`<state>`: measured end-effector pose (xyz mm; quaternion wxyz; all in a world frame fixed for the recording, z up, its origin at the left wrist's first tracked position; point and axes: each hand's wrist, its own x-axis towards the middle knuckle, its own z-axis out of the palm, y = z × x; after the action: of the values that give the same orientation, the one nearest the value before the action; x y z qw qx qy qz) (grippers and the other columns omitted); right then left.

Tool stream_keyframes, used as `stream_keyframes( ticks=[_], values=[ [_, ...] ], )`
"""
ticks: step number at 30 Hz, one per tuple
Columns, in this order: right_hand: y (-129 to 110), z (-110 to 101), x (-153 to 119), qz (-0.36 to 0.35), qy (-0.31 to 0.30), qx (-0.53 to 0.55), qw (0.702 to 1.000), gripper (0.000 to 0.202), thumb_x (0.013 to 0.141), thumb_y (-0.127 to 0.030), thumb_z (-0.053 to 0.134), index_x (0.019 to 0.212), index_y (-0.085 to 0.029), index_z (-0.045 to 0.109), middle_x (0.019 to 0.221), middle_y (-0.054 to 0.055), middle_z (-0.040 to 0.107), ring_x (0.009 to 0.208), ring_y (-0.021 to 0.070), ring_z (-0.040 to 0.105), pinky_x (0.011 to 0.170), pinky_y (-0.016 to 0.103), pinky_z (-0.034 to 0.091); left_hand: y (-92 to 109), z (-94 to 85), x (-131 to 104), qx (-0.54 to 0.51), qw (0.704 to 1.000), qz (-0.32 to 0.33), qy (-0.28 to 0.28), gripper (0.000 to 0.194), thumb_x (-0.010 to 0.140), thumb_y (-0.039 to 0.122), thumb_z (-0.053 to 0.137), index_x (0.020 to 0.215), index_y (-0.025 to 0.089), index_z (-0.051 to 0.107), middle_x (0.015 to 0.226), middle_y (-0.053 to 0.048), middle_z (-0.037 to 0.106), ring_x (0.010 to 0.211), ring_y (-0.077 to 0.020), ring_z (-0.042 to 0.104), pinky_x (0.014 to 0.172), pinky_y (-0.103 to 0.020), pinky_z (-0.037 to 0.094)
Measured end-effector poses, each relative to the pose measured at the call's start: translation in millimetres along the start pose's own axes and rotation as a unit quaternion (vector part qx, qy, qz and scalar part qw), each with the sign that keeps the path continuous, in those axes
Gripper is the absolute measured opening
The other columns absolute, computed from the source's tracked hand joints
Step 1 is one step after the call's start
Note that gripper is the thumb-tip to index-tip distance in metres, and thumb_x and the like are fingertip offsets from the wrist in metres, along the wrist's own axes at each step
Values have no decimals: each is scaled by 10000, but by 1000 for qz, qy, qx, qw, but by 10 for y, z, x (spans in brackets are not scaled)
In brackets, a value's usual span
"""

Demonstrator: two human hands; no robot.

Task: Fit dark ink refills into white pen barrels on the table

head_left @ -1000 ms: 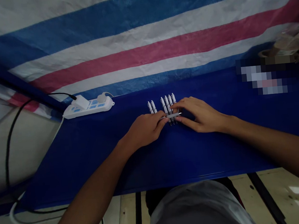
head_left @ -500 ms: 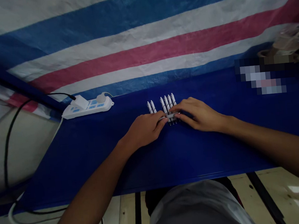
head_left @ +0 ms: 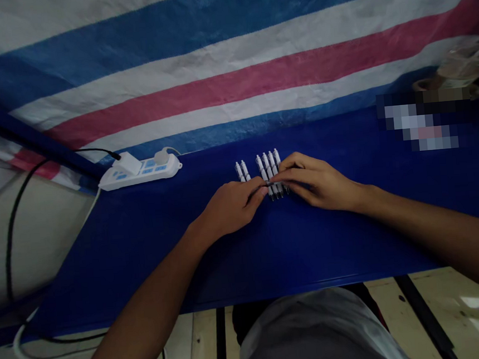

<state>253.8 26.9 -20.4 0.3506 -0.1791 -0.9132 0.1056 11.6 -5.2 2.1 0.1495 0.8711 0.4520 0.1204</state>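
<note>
Both hands meet above the middle of the blue tabletop. My left hand (head_left: 234,207) pinches one end of a slim white-and-grey pen (head_left: 277,183) between thumb and fingers. The other end is in the fingertips of my right hand (head_left: 317,182), which covers part of it. Under and behind this pen, several white pens (head_left: 268,166) lie side by side, their dark tips toward me. Two more white pens (head_left: 242,171) lie apart to the left, their lower parts hidden by my left hand.
A white power strip (head_left: 142,174) with plugs stands at the table's (head_left: 312,246) back left. A striped tarp (head_left: 231,85) hangs behind. At the back right are a blurred-out patch and a clear plastic cup (head_left: 464,65). A black cable (head_left: 12,238) loops at left.
The right fingers have shifted slightly on the pen, with the index finger now reaching farther left along it. The left hand and the pens on the table are almost unchanged.
</note>
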Motion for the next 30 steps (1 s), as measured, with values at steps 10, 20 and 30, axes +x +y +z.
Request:
stream_keyframes(
  ticks=[10, 20, 30],
  values=[
    [-45, -88, 26, 94, -79, -23, 992, 217, 981, -188, 499, 1143, -158, 640, 965, 80, 711, 819, 202, 679, 722, 328, 526, -24, -11, 21, 7, 1000, -13, 11, 310, 1044, 338, 386, 964, 222, 663, 755, 16, 708, 656, -161, 642, 631, -284, 386],
    [12, -101, 28, 85, -95, -92, 988, 299, 1060, -362, 493, 1093, -188, 734, 927, 63, 781, 786, 205, 700, 731, 320, 449, -25, 10, 16, 37, 999, -14, 2, 359, 1073, 380, 347, 1066, 230, 673, 849, -10, 749, 734, -194, 676, 660, -289, 416],
    [51, -104, 30, 136, -92, -61, 985, 268, 1064, -391, 469, 1107, -195, 648, 948, 84, 750, 819, 231, 693, 718, 333, 479, -26, -21, 24, 40, 999, -34, 12, 369, 1077, 393, 339, 1019, 223, 662, 748, 2, 702, 671, -184, 651, 620, -289, 390]
  ],
)
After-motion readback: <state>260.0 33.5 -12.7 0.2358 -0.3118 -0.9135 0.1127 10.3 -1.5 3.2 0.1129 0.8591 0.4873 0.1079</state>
